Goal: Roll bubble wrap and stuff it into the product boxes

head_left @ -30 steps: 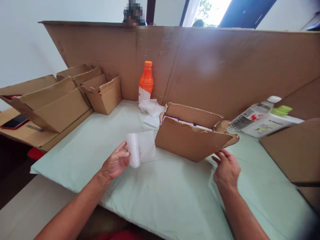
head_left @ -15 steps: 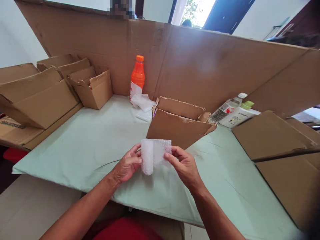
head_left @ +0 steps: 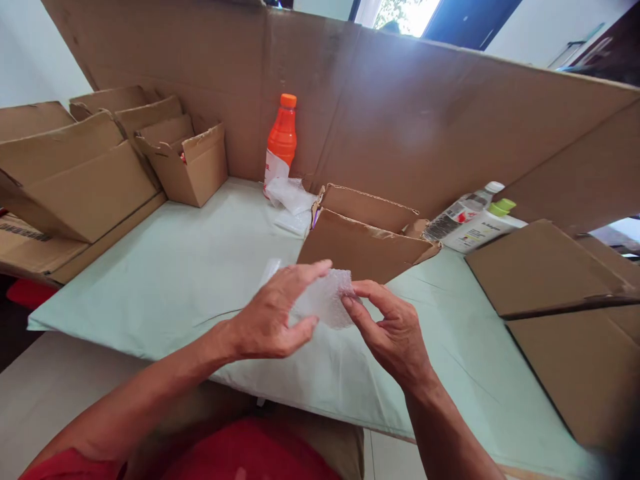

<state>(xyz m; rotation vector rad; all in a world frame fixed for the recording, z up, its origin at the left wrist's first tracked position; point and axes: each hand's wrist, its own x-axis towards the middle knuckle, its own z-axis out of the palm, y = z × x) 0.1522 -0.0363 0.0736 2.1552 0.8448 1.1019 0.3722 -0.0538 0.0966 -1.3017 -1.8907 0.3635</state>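
Observation:
A piece of clear bubble wrap (head_left: 330, 300) is held up over the front of the table. My right hand (head_left: 387, 323) pinches its right edge between thumb and fingers. In front of its left part is my left hand (head_left: 275, 310), thumb and fingers spread apart, not closed on the wrap. Another bit of clear plastic (head_left: 271, 269) shows beyond the left hand; whether it joins the held piece is hidden. Just behind the wrap stands an open cardboard box (head_left: 365, 247).
An orange bottle (head_left: 283, 137) stands at the back beside crumpled clear wrap (head_left: 290, 197). A clear bottle (head_left: 465, 210) and a white bottle with a green cap (head_left: 483, 230) lean at the right. Cardboard boxes (head_left: 205, 163) line both sides. A tall cardboard panel (head_left: 425, 127) closes the back.
My left hand has let go of the rolled part of the bubble wrap and opened, turning in front of it. The right hand keeps its pinch. The view has tipped slightly downward.

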